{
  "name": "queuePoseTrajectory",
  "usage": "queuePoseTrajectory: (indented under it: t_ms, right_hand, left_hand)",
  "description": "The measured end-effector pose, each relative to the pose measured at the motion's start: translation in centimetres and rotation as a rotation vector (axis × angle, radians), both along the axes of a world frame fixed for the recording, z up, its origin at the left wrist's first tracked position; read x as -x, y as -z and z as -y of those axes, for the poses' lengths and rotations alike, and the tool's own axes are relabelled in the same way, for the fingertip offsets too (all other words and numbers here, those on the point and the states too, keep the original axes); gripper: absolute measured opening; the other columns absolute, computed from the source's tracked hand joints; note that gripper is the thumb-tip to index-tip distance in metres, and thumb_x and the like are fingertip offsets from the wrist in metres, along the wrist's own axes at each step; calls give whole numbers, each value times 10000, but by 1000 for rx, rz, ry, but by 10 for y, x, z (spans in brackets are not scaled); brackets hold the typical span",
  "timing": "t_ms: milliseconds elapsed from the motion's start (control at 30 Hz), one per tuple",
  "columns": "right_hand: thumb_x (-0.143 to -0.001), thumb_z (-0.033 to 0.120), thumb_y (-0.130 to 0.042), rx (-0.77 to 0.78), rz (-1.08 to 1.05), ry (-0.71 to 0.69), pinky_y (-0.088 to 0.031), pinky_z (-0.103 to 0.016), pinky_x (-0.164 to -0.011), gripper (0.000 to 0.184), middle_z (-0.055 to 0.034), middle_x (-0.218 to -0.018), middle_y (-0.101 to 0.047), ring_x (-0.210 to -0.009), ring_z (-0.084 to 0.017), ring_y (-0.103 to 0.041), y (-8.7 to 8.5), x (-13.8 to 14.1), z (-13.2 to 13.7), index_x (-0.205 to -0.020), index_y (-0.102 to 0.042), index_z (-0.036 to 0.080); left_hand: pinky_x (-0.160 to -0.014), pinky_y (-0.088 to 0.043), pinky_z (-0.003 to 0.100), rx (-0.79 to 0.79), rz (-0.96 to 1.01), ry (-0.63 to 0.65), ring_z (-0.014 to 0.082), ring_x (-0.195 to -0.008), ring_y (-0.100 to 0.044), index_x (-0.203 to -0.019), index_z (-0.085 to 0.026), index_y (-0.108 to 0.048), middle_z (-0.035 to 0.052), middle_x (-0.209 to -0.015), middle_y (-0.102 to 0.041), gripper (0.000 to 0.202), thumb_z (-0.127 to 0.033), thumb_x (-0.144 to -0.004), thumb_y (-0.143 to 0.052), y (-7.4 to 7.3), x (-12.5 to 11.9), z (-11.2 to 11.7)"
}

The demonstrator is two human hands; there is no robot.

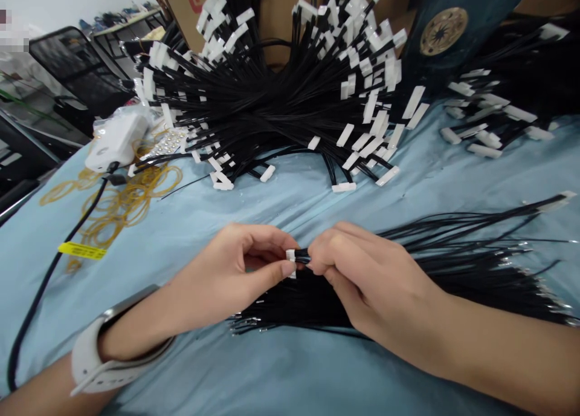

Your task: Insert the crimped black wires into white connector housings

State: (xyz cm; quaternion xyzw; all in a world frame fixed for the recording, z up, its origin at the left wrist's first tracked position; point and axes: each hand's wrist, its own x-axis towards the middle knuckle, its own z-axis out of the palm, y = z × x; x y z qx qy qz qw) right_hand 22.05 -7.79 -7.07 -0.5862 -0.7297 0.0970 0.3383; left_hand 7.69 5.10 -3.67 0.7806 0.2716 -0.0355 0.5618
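Observation:
My left hand [247,265] pinches a small white connector [290,256] between thumb and fingers. Black wires run out of the connector's right side, and my right hand [367,277] is closed around them close to the connector. These wires trail off to the right behind my right hand. Under both hands lies a bundle of loose black wires [312,304] with bare metal tips at its ends. A second white connector piece shows just below my left thumb; whether it is part of the same connector I cannot tell.
Behind my hands is a big heap of black cables [272,110] with white connectors. More cables [489,113] lie at the right beside a dark blue bag [462,35]. Yellow rubber bands [106,213], a white device [118,141] and a black cord [43,289] are at the left.

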Motion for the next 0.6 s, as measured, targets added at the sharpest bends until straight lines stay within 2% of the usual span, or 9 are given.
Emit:
queuePoseTrajectory:
  t_ms: [167,300,367,467,500,600]
  right_hand:
    - [-771,-44,-343,-49,19,7,-406,-256,-611,229,-7,-741,-502,-724,-137,-453,3,2,-2,-788,-408,176]
    - [-805,-36,-367,-50,10,46,-412,-250,-586,212,-10,-729,-522,-691,-127,-465,4,1,-4,-796,-441,163]
    - [-819,-21,-419,-115,37,75,-424,-261,-608,184,-20,-749,-550,-706,-132,-483,1,1,-3,-820,-480,153]
    - [-834,44,-529,-292,208,86,-439,-323,-690,91,-63,-790,-593,-757,-171,-509,-6,5,1,-842,-565,127]
    - [-846,84,-546,-305,279,81,-436,-347,-699,61,-76,-799,-601,-765,-188,-516,-8,8,3,-845,-594,122]
    - [-910,162,-463,-175,438,82,-417,-382,-651,200,-78,-777,-601,-760,-227,-532,-8,14,11,-843,-649,130]
  left_hand:
    - [-658,-501,165,-68,68,11,105,-719,-631,-838,-134,-654,-7,-794,-695,90,-164,-818,-571,0,0,3]
    - [-675,-506,173,-6,73,-1,107,-739,-630,-851,-148,-643,-10,-813,-686,80,-190,-830,-579,3,1,1]
    - [-682,-501,183,24,85,-11,110,-748,-619,-852,-156,-631,-15,-800,-666,87,-227,-838,-584,4,1,-1]
    - [-655,-480,183,66,104,-38,105,-723,-598,-842,-164,-610,-24,-768,-639,78,-240,-826,-602,5,1,-5]
    - [-647,-474,182,77,108,-44,102,-711,-593,-836,-165,-604,-27,-758,-632,69,-231,-819,-606,5,1,-6]
    - [-656,-460,175,89,122,-71,91,-703,-584,-820,-166,-596,-38,-740,-617,46,-201,-800,-618,6,1,-8]
